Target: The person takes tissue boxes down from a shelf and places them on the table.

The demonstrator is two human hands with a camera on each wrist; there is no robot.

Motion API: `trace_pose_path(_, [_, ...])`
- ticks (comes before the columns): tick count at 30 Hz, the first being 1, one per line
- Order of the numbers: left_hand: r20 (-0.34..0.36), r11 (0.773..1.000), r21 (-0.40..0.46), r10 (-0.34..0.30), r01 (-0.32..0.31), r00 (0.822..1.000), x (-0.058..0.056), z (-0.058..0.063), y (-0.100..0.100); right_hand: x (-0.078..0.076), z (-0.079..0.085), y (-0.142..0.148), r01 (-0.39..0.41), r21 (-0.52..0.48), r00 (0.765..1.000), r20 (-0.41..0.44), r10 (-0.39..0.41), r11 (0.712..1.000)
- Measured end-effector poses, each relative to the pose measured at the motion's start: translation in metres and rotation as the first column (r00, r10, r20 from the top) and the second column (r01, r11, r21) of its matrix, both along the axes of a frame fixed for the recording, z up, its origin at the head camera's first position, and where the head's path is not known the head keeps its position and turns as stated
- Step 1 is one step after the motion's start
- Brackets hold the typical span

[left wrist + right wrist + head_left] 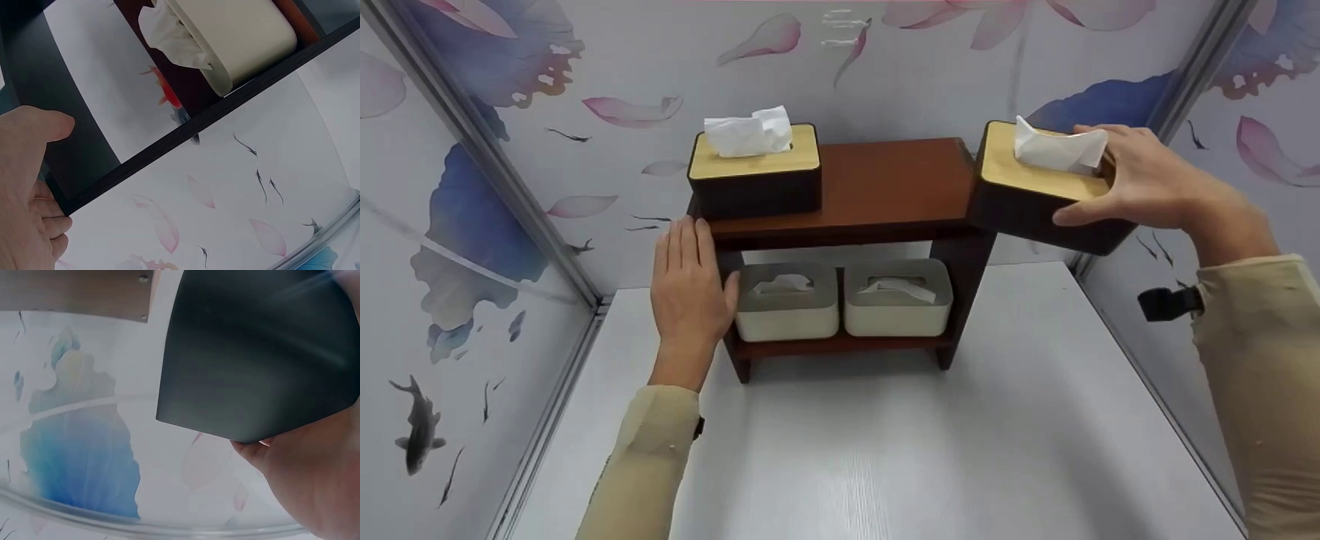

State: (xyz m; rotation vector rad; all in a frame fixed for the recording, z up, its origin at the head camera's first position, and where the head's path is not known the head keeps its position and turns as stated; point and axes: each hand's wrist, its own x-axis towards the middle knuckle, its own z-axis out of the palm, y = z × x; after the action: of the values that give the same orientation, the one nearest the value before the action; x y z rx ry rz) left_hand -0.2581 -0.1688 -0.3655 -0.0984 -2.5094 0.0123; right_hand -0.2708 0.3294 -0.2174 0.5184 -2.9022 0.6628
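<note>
Your right hand (1159,176) has its grip pinched across the black rectangular tissue box with the pale wooden lid (1020,204), tilted just beside the right end of the reddish-brown wooden shelf (892,180). Hold it by the sides, off the white tissue (1054,148), and level it. Your left hand (688,292), fingers straight and thumb apart, should steady the shelf's left side without pushing.
</note>
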Motion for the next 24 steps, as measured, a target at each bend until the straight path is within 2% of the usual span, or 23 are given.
trace_pose_path(10, [-0.005,1.0,0.0,0.006,-0.006,1.0,0.0,0.0,0.0,0.002,-0.022,0.041,0.03,-0.035,0.997,-0.074,-0.032,0.999])
trace_pose_path(12, [-0.006,1.0,0.001,0.006,-0.006,1.0,0.0,0.0,0.0,0.002,-0.028,0.048,0.049,-0.058,0.998,-0.044,-0.051,0.997])
trace_pose_path(15, [-0.007,1.0,0.005,0.005,-0.005,1.0,0.0,0.0,0.001,0.003,-0.039,0.061,0.106,-0.083,0.994,0.044,-0.103,0.991])
trace_pose_path(19, [-0.01,1.0,0.007,0.003,-0.003,1.0,-0.001,-0.001,0.001,0.004,-0.058,0.074,0.195,-0.033,0.971,0.15,-0.188,0.98])
trace_pose_path(24, [-0.015,1.0,0.009,0.003,-0.003,1.0,-0.001,-0.002,0.002,0.002,-0.09,0.087,0.211,-0.003,0.96,0.189,-0.207,0.977])
